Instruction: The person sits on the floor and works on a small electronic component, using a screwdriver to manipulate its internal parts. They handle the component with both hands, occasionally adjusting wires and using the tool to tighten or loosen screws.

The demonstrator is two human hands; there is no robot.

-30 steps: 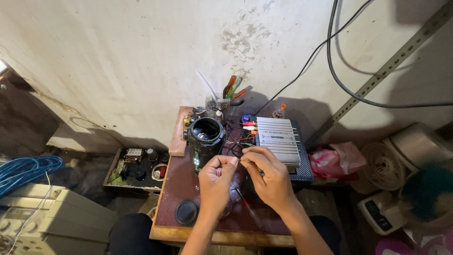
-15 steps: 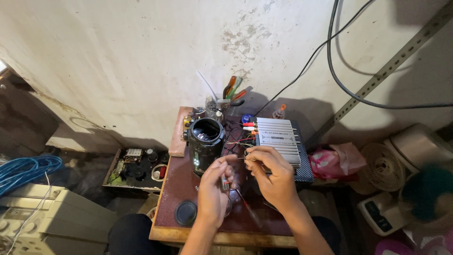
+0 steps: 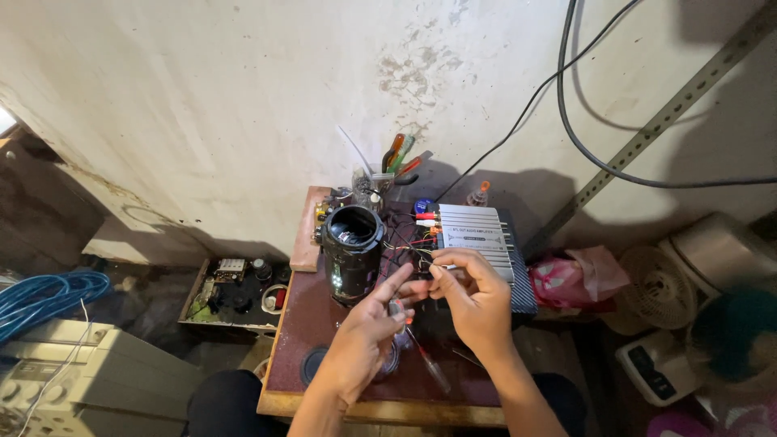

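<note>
A: At nine o'clock, off the worktop [image 3: 283, 324], we see one coil of blue cable [image 3: 44, 295] and one open tray of parts [image 3: 235, 291] on the floor.

B: Then one black cylindrical speaker [image 3: 352, 251] stands upright on the worktop, open end up, at about eleven o'clock from our hands.

A: Our left hand [image 3: 368, 336] has its fingers half curled, forefinger stretched toward the right one. Whether it grips anything we cannot tell.

B: Our right hand [image 3: 473, 295] pinches the thin wires [image 3: 409, 243] that run from the speaker toward one silver amplifier box [image 3: 477, 235] at one o'clock. So the wires sit between both hands, just above the worktop.

A: We judge the step in hand to be joining or sorting those wire ends. The next move calls for a steady, fine pinch, since the strands are thin and crowded.

B: At twelve o'clock, one cup of screwdrivers [image 3: 388, 166]; we count about three handles. One tool [image 3: 425, 360] lies beneath our hands.
</note>
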